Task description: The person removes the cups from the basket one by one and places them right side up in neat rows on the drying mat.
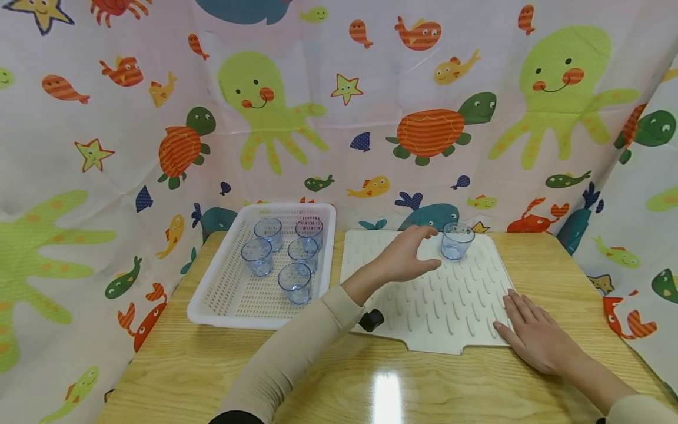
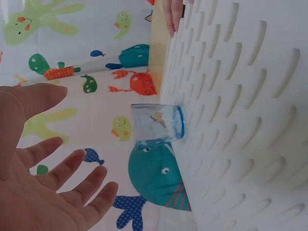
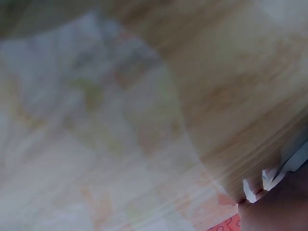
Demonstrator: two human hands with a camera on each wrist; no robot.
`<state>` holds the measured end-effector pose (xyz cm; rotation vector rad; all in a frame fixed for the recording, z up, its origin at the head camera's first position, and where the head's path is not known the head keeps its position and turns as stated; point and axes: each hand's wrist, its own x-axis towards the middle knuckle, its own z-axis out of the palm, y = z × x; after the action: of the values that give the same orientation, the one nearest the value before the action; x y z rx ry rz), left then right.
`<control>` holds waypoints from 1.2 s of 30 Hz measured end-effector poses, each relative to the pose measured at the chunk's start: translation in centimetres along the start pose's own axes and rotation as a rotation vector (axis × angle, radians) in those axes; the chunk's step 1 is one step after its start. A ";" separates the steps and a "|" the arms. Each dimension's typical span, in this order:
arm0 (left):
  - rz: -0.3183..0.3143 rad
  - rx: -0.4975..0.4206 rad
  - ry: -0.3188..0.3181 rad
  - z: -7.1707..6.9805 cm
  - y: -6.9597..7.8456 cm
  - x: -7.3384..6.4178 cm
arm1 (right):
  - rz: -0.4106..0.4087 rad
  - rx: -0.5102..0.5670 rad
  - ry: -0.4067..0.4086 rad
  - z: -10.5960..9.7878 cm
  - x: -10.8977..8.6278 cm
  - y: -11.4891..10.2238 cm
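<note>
A clear bluish glass [image 1: 455, 242] stands upright on the far right part of a cream ribbed drying mat [image 1: 434, 312]. My left hand [image 1: 406, 256] is just left of this glass, with thumb and fingers spread apart and nothing between them. In the left wrist view a gap shows between that hand [image 2: 57, 187] and the glass [image 2: 156, 122]. My right hand [image 1: 542, 335] rests flat at the mat's right edge, partly on the table. Only a dark part of the right hand [image 3: 279, 204] shows in the blurred right wrist view.
A white perforated basket [image 1: 212, 312] stands left of the mat, holding several similar glasses [image 1: 295, 282]. Both sit on a wooden table [image 1: 328, 383]. A curtain [image 1: 318, 141] printed with sea animals hangs behind and along the sides.
</note>
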<state>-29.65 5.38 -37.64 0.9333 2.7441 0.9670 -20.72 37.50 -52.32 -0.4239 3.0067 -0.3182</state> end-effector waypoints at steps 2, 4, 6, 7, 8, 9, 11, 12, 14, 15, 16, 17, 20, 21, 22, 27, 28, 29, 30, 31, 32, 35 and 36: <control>0.007 0.001 0.002 -0.1 0.1 -0.5 | 0.000 -0.003 0.000 0.0 0.0 0.0; 0.020 -0.006 0.003 -0.3 0.1 -0.9 | 0.000 -0.005 0.000 0.0 0.1 0.0; 0.029 -0.010 0.004 -0.5 0.3 -1.3 | 0.000 -0.008 0.001 0.0 0.0 0.0; 0.032 -0.014 0.004 -0.6 0.3 -1.5 | 0.001 -0.008 0.001 0.0 0.0 0.0; 0.037 -0.013 0.005 -0.6 0.3 -1.7 | 0.002 -0.006 0.001 0.0 0.0 0.0; 0.042 -0.015 0.007 -0.7 0.4 -1.9 | 0.003 -0.004 0.000 0.0 0.0 0.0; 0.047 -0.013 0.011 -0.8 0.3 -2.3 | 0.004 -0.003 0.000 0.0 0.0 0.1; 0.048 -0.013 0.014 -0.9 0.3 -2.4 | 0.004 -0.002 0.000 0.0 0.0 0.2; 0.044 -0.014 0.018 -1.0 0.3 -2.8 | 0.003 -0.003 0.001 0.1 0.1 0.3; 0.040 -0.016 0.020 -1.1 0.2 -3.0 | 0.002 -0.005 0.002 0.1 0.1 0.3; 0.037 -0.017 0.022 -1.1 0.2 -3.2 | 0.000 -0.007 0.002 0.1 0.1 0.3; 0.032 -0.020 0.022 -1.2 0.2 -3.4 | 0.000 -0.009 0.003 0.2 0.1 0.3; 0.026 -0.031 0.018 -1.5 0.1 -4.0 | 0.000 -0.012 0.001 0.2 0.2 0.3; 0.027 -0.036 0.016 -1.6 0.1 -4.2 | 0.000 -0.012 0.000 0.3 0.2 0.3; 0.028 -0.041 0.015 -1.7 0.1 -4.4 | 0.001 -0.012 0.001 0.3 0.2 0.3; 0.039 -0.052 0.020 -2.4 0.0 -5.4 | -0.001 -0.015 0.006 0.2 0.2 0.3; 0.039 -0.049 0.022 -2.5 -0.1 -5.6 | -0.002 -0.014 0.006 0.2 0.1 0.3; 0.040 -0.046 0.025 -2.6 -0.1 -5.8 | -0.003 -0.015 0.007 0.3 0.1 0.3; 0.039 -0.043 0.028 -2.7 -0.2 -6.0 | -0.003 -0.015 0.007 0.3 0.1 0.3; 0.039 -0.040 0.031 -2.8 -0.3 -6.2 | -0.004 -0.015 0.007 0.3 0.1 0.3; 0.038 -0.037 0.035 -2.9 -0.4 -6.4 | -0.003 -0.013 0.007 0.3 0.1 0.2; 0.043 -0.026 0.048 -3.2 -0.7 -7.2 | -0.001 -0.014 0.006 0.2 0.1 0.2; 0.044 -0.023 0.051 -3.3 -0.8 -7.5 | -0.001 -0.016 0.007 0.2 0.1 0.2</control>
<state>-24.93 -1.22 -36.36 0.9824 2.7586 1.0415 -20.87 37.61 -52.56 -0.4263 3.0173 -0.2971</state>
